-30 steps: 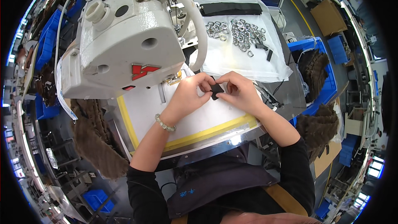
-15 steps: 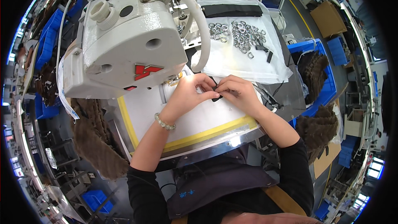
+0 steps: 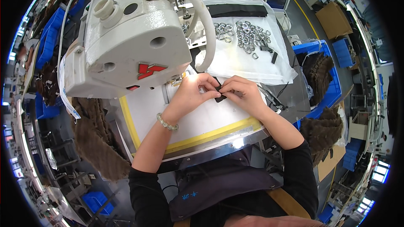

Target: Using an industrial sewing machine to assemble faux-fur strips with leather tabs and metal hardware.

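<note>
Both my hands meet over the white work surface (image 3: 202,122), fingertips pinched together. Between them is a small black strip (image 3: 220,98), which looks like fabric or webbing; much of it is hidden by the fingers. My left hand (image 3: 194,93), with a beaded bracelet at the wrist, is closed on its left side. My right hand (image 3: 243,94) grips it from the right with thumb and fingers. Close by my left hand stands the head of a large white sewing machine (image 3: 130,50), its lamp lighting the knuckles. Whether a metal ring is in the strip, I cannot tell.
Behind my hands, a white sheet (image 3: 235,65) bears a pile of metal D-rings (image 3: 248,38), short black pieces (image 3: 274,57) and a long black strip (image 3: 237,11). Brown furry material (image 3: 94,138) hangs at the left; more lies in a blue bin (image 3: 332,96) at the right.
The hands hold nearly the same place. A little more of the black strip shows below the fingertips now. The view has shifted slightly.
</note>
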The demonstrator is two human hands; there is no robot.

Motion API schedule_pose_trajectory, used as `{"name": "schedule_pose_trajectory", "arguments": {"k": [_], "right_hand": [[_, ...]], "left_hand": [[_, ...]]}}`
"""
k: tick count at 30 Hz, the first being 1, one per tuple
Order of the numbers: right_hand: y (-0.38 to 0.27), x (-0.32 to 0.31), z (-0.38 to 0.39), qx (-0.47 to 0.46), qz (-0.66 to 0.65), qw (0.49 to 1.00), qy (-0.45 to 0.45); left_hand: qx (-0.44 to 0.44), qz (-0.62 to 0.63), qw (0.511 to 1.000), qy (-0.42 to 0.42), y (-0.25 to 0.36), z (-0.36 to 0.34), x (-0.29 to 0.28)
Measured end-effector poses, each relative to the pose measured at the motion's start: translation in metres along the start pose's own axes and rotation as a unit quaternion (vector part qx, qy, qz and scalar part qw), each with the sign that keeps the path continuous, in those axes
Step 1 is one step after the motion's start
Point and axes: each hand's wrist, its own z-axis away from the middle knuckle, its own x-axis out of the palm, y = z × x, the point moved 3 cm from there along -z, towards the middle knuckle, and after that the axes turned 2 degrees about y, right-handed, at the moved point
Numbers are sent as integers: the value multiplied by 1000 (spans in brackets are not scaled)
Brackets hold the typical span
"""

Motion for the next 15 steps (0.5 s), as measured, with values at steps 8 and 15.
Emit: {"name": "schedule_pose_trajectory", "arguments": {"k": [8,15], "right_hand": [[-5,-4,-2,6,-1,1000,27],[-8,-11,1,-81,51,993,61]], "left_hand": [[12,-18,1000,-2,2,1,2],[52,-64,996,28,-3,0,12]]}}
